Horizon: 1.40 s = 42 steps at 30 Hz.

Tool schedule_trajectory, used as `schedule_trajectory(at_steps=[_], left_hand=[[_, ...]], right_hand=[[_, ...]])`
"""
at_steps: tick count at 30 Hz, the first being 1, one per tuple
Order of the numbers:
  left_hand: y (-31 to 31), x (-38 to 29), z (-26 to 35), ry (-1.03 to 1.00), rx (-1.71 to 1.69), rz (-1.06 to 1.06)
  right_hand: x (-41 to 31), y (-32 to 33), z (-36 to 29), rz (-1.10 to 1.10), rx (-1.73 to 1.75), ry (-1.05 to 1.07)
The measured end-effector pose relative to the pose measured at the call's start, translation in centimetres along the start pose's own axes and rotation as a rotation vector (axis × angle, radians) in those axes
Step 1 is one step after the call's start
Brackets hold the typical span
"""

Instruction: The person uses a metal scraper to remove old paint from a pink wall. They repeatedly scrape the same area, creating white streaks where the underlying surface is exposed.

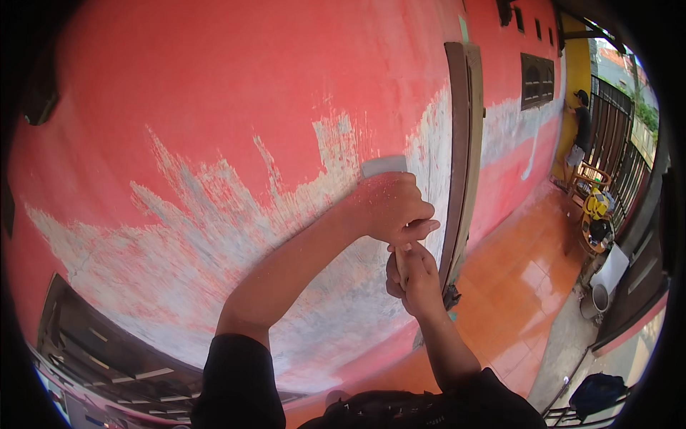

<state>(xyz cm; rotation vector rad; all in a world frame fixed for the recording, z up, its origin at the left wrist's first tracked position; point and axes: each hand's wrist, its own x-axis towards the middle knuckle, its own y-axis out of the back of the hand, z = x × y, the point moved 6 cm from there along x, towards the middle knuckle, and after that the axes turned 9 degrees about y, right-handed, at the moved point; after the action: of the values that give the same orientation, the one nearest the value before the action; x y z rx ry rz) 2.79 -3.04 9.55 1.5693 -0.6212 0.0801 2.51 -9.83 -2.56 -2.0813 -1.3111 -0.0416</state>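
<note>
A wide metal scraper blade [385, 167] lies against the pink painted wall [225, 69], at the upper edge of a bared patch [343, 289] of grey and whitish plaster. My left hand [394, 206] is wrapped around the tool just below the blade, with pale flecks on its skin. Beneath it, my right hand [419, 276] grips the lower part of the wooden handle [401, 265]. Most of the handle is hidden by my fingers. Ragged scraped streaks reach up into the pink paint to the left of the blade.
A brown door frame [462, 134] stands right of my hands. Another person [581, 126] is at the far yellow wall. Along the right are a wooden chair [589, 177], a bucket [595, 300] and orange floor tiles [514, 289]. A window frame [107, 348] is low left.
</note>
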Motion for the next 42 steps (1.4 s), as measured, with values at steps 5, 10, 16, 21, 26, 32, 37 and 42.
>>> schedule_trajectory(at_steps=[5,10,16,21,26,32,37,42], left_hand=[[-0.8,-0.4,0.7,-0.004,-0.055,-0.007],[-0.3,-0.1,-0.1,-0.018,0.026,0.016],[0.0,0.1,0.4,0.031,-0.02,0.001],[-2.7,-2.2,-0.5,0.125,0.0,-0.044],[-3.2,-2.0,-0.4,0.151,0.056,-0.017],[-5.1,-2.8,0.5,0.245,-0.054,-0.036],[-8.9,-9.7,2.8,0.381,-0.196,0.099],[-12.2,-25.0,8.5,0.79,-0.333,0.372]], right_hand=[[-1.1,0.7,0.2,-0.02,-0.013,-0.062],[0.3,0.2,0.7,-0.007,0.039,0.0],[-0.1,0.6,-0.6,-0.059,0.02,-0.037],[-0.6,1.7,3.6,-0.041,0.038,-0.048],[-0.7,3.1,4.0,0.001,0.002,-0.048],[-2.7,4.4,4.7,0.049,0.04,-0.082],[-7.4,5.7,8.4,0.011,-0.072,-0.27],[-14.4,3.8,14.9,-0.303,-0.256,-0.591]])
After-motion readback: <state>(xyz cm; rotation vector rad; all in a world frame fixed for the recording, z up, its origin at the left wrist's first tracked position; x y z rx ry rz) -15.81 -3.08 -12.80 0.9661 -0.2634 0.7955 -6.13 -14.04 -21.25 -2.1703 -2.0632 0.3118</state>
